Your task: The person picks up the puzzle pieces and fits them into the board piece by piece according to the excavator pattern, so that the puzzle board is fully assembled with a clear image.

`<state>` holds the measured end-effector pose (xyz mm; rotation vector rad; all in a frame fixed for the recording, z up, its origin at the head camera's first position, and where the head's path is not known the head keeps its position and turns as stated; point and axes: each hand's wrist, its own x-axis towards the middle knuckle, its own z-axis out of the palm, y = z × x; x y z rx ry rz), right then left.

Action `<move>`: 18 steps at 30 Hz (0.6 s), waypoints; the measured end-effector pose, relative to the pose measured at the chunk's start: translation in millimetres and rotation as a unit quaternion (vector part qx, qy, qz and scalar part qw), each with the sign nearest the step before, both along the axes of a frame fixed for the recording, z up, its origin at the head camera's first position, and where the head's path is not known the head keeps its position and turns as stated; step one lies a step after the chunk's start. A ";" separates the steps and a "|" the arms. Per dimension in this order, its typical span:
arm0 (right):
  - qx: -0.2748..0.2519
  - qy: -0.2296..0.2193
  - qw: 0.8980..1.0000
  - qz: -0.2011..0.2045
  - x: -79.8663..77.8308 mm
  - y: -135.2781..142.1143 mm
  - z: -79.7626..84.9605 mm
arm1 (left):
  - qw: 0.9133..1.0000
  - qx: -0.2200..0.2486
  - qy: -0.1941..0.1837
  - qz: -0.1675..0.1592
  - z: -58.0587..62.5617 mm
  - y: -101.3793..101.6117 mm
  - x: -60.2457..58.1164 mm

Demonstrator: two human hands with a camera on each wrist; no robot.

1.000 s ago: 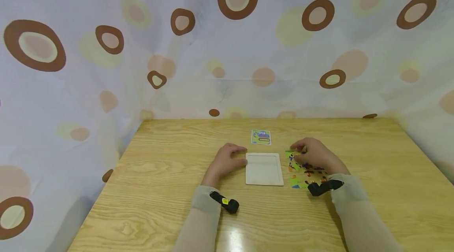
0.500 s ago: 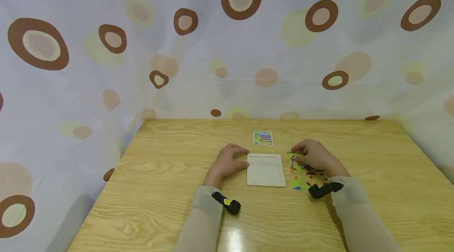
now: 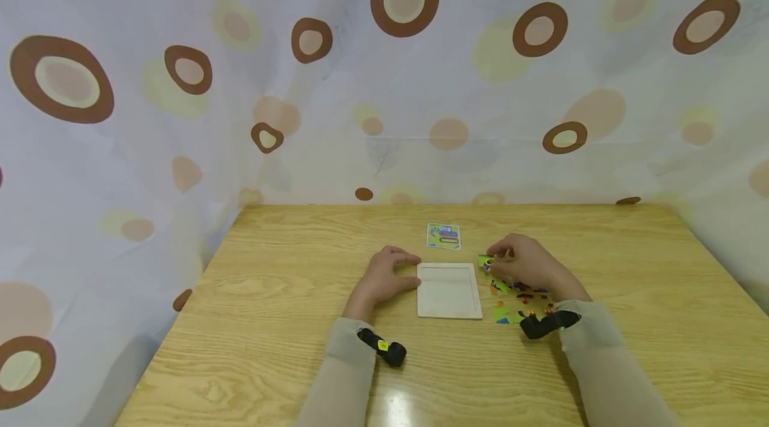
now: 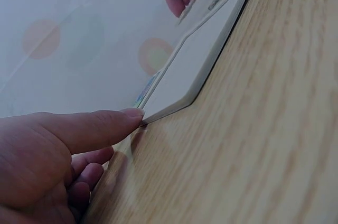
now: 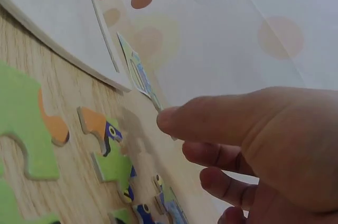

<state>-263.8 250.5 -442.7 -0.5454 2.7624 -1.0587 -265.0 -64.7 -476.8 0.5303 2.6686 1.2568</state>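
Note:
A pale square puzzle tray [image 3: 449, 292] lies flat on the table. My left hand [image 3: 383, 276] is at its left side, thumb and forefinger extended; in the left wrist view the thumb tip touches the tray's corner. Between thumb and fingertips, my right hand [image 3: 529, 263] pinches a green jigsaw piece [image 3: 484, 261], raised just beyond the tray's upper right corner. It shows nearly edge-on in the left wrist view, and the thumb hides most of it in the right wrist view. Several loose jigsaw pieces [image 5: 113, 166] lie below that hand, partly covered by it in the head view.
A small picture card [image 3: 443, 237] lies behind the tray. The wooden table [image 3: 270, 320] stretches out on both sides. A patterned cloth [image 3: 336, 93] hangs along the table's back edge and sides.
My right hand has lifted a green jigsaw piece from the group and moved it slightly left toward the tray. My left hand stays at the tray's left edge.

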 end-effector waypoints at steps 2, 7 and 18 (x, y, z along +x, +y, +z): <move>-0.003 0.001 1.000 0.007 1.0 -2.4 1.2 | 1.000 0.000 -0.001 0.001 0.2 -0.2 0.2; -0.003 0.013 1.000 0.023 4.5 -8.8 4.0 | 1.000 -0.001 -0.002 0.000 0.3 -0.2 0.5; -0.004 0.015 0.999 0.032 7.3 -24.4 11.4 | 1.000 0.000 0.000 0.005 -0.8 0.5 0.9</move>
